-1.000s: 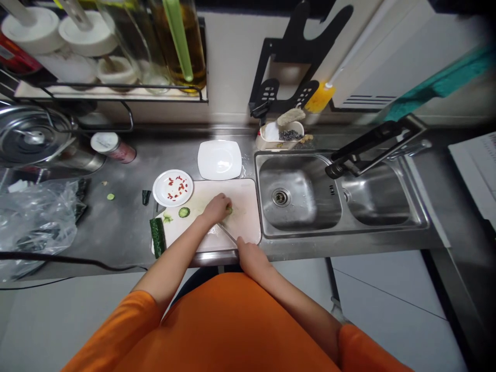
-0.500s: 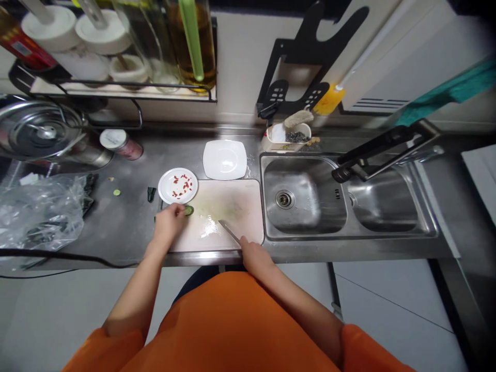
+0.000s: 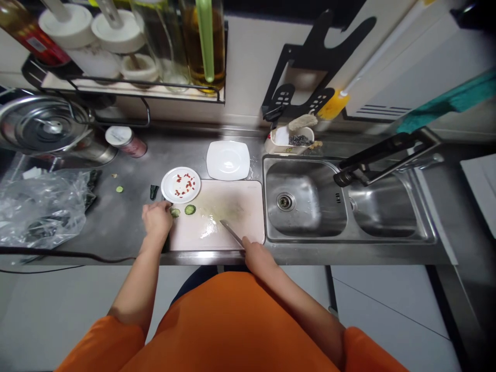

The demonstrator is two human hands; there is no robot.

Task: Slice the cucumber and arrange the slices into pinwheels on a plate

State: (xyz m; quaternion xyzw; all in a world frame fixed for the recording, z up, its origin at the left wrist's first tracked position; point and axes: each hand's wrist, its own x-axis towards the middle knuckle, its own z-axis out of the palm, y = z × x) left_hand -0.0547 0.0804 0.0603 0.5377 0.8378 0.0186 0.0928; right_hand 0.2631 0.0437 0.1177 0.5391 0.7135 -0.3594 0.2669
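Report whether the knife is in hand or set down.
In hand: the right hand holds the knife, its blade over the cutting board.

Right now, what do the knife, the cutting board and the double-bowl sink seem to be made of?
Knife: the blade looks like smooth metal, likely steel, from its grey sheen; the right hand covers the handle. Cutting board: probably plastic, pale and smooth, with a wet glare and no visible grain. Double-bowl sink: seemingly stainless steel, silvery with bright reflections.
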